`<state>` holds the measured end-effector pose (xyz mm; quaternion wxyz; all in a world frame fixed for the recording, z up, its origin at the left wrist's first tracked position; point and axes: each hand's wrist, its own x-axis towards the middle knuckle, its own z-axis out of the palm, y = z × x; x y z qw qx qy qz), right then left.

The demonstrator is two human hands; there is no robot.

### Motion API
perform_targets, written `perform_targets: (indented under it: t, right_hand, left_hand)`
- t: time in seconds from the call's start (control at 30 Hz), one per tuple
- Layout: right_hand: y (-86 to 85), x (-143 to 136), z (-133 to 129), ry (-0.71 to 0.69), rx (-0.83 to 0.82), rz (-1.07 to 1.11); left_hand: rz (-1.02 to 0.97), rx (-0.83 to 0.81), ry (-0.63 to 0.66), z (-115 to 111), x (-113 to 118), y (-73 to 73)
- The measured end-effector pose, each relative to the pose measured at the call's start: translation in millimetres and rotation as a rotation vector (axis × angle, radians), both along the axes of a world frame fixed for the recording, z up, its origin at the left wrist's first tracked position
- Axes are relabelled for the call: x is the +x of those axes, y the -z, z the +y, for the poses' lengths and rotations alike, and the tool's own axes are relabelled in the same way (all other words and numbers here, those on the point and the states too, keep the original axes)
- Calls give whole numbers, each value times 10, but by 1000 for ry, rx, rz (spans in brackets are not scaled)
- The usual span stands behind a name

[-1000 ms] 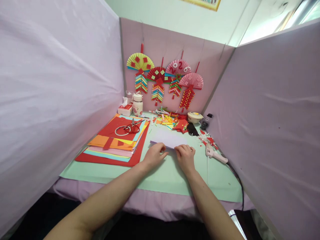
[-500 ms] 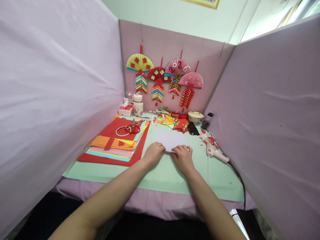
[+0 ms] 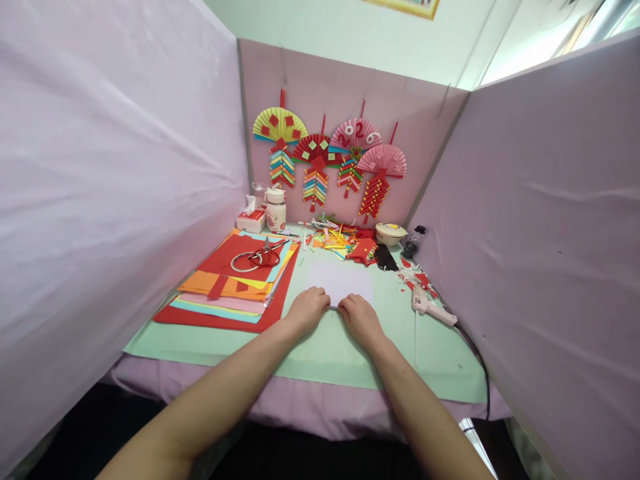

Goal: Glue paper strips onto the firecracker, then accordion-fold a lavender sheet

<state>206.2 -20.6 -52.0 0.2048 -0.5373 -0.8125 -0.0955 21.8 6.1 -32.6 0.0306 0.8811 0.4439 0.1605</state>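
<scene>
A pale lilac-white sheet of paper (image 3: 345,279) lies on the green tabletop in front of me. My left hand (image 3: 311,308) pinches its near edge left of the middle, fingers curled together. Close beside it, my right hand (image 3: 359,316) grips the same near edge, with a small gap between the two hands. The fingertips and the edge beneath them are partly hidden, so I cannot see whether the edge is folded.
At left lies a stack of coloured paper (image 3: 220,283) with scissors (image 3: 265,255) on top. Paper scraps (image 3: 337,237), a bottle (image 3: 276,210), a tissue box (image 3: 251,220) and a lidded bowl (image 3: 391,233) stand behind. A corded glue gun (image 3: 433,308) rests at right. Fan decorations (image 3: 355,140) hang on the back panel.
My right hand has shifted slightly left along the near edge, closer to my left hand, and its fingers have drawn together. More of the sheet's right side shows.
</scene>
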Motion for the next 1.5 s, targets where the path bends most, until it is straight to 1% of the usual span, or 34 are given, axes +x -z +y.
perform_targets:
  t: [0.17, 0.37, 0.5, 0.63, 0.77, 0.9, 1.07, 1.23, 1.5]
  right_hand:
    - [-51, 60, -10, 69, -98, 28]
    - [-106, 236, -34, 118, -267, 211]
    - [-132, 370, -36, 234, -344, 280]
    - [-155, 441, -34, 351, -420, 325]
    - [-149, 469, -25, 422, -434, 333]
    - [-141, 492, -11, 486, -445, 331]
    - [-171, 492, -3, 533, -487, 339]
    - [-201, 496, -13, 537, -499, 346]
    - [-213, 545, 1, 554, -529, 364]
  left_hand:
    - [-41, -59, -44, 22, -58, -23]
    - [-66, -142, -146, 55, -144, -92]
    - [-77, -207, -250, 57, -193, -159]
    - [-67, -233, -345, 73, -219, -195]
    - [-30, -251, -414, 92, -228, -213]
    - [0, -265, -441, 109, -230, -246]
    - [24, -295, -477, 144, -236, -270]
    - [45, -295, -483, 175, -244, -265]
    - [58, -348, -479, 213, -259, -280]
